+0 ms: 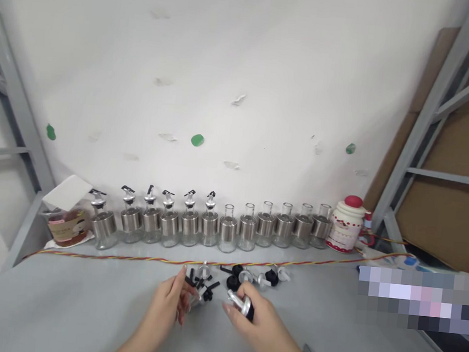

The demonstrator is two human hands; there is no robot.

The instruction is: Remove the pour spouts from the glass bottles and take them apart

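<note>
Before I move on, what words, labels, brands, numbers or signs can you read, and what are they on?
No text is readable.
Tub's label: print too small and blurred.
White jar: marks too small to read.
Bottles: no lettering I can make out.
Pixelated patch at right: whatever it covers is hidden.

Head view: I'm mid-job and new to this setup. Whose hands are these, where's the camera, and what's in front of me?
There is no machine here: these are a person's two bare hands, seen by a camera worn on the head, looking forward and down. The right hand holds a silver pourer top. The left hand is at a cluster of small black and clear parts; whether it grips one is unclear. More loose parts lie nearby on the grey table. Behind a twisted cord stand twelve bottles: the left six wear pourer tops, the right six are open.
</note>
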